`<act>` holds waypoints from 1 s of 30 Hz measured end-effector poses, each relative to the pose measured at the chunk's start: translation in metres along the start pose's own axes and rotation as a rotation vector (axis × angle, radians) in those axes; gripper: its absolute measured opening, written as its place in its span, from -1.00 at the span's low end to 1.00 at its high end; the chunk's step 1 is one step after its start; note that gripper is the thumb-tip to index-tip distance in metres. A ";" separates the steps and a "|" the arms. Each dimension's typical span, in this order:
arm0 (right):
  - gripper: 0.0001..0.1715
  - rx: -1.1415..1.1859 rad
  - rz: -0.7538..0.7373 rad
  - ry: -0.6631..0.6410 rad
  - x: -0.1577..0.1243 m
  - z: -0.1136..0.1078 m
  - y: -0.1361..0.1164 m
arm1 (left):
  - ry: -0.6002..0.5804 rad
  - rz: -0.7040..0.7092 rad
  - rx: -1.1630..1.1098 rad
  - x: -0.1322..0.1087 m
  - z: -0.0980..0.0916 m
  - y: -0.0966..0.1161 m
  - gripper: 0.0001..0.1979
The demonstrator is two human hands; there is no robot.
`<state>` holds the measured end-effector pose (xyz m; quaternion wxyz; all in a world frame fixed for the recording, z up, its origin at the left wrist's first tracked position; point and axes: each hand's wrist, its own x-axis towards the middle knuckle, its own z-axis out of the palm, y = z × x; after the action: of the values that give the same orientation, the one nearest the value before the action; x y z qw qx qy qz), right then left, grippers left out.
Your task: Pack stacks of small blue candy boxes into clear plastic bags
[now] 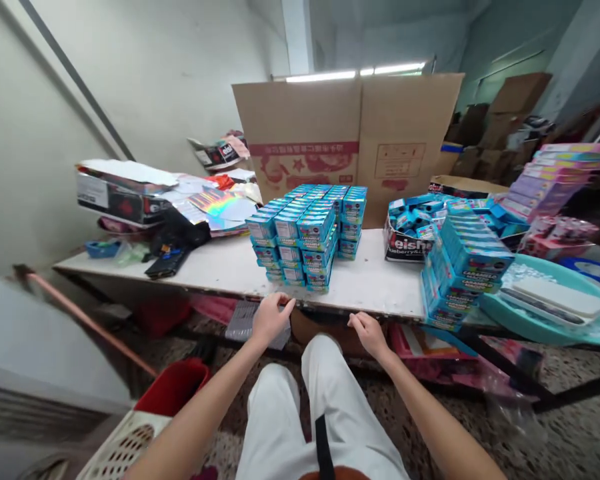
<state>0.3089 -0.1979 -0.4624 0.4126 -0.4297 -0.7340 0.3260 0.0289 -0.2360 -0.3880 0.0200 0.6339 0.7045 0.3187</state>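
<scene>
My left hand (271, 318) is at the table's front edge, its fingers curled and the thumb pointing right. Nothing shows in it, and I cannot tell whether it touches the edge. To the right, just below the edge, my right hand (369, 333) is closed with the thumb against the curled fingers, and no object shows there either. Closest to my left hand is a block of stacked small blue boxes (300, 233) with "Caramelo" lettering, several layers high, on the white table (370, 280). A second stack of blue boxes (465, 267) stands right of my right hand.
A big cardboard carton (310, 113) rises behind the blocks. Loose blue boxes fill an open black carton (405, 250). At right are a turquoise basin (515, 313) and pink-purple boxes (545, 180). Shiny sheets (225, 207) and a black bag (175, 237) lie left. A red bin (180, 383) stands below.
</scene>
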 end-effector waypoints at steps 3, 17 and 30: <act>-0.55 0.055 -0.028 0.051 0.054 -0.022 -0.013 | 0.206 0.047 -0.023 0.053 0.000 0.031 -0.60; -0.53 0.192 -0.065 0.177 0.162 -0.018 -0.034 | 0.510 -0.519 -0.026 0.136 0.084 0.093 0.07; -0.56 0.157 -0.045 0.202 0.158 -0.042 -0.042 | 0.652 -0.654 -0.189 0.149 0.089 0.108 0.07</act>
<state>0.2852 -0.0683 -0.3572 0.5242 -0.4100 -0.6704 0.3281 0.1334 -0.0636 -0.3514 -0.0454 0.2411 0.8045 0.5409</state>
